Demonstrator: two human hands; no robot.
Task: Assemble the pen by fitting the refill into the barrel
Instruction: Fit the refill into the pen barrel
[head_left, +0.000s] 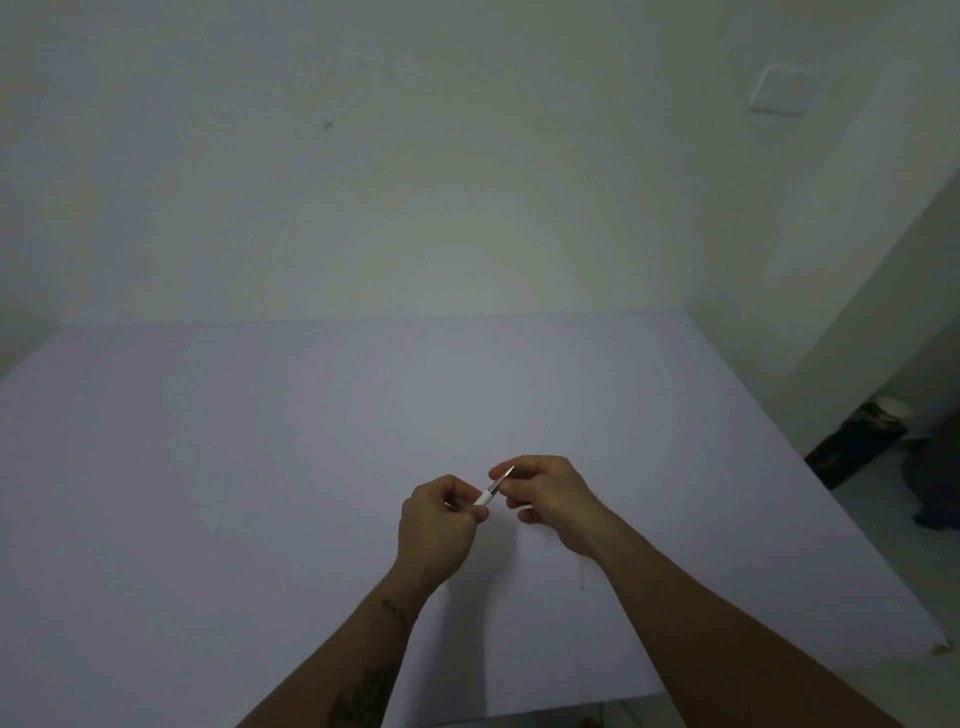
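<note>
Up close over a pale lilac table (260, 467), two bare hands meet above its near middle, working a small pen between them. Seen from the head camera, the left hand (436, 530) is curled into a loose fist, its fingers (467, 512) closed around the lower end of a white barrel (487, 499); the barrel's rear part is hidden inside the palm. The right hand (545, 499) comes in from the other side, thumb and forefinger pinched together on the slim front end of the pen, where a clear section with a dark band gives way to a thin metallic tip (506, 474). That piece slants up and to the right from the barrel's mouth. Whether it is the refill itself or a nose cone over it is too small to tell, and how far it sits in the barrel cannot be judged. The right hand's other fingers curl loosely beneath, clear of the pen.

Both forearms reach in from the bottom edge, the left one marked with dark tattoos (363, 696). The pen is held in the air, above the table and not touching it. A plain white wall (363, 182) rises behind the table, with a white switch plate (779, 93) high at the right. On the floor to the right of the table stands a dark container (862, 441) with a pale top.
</note>
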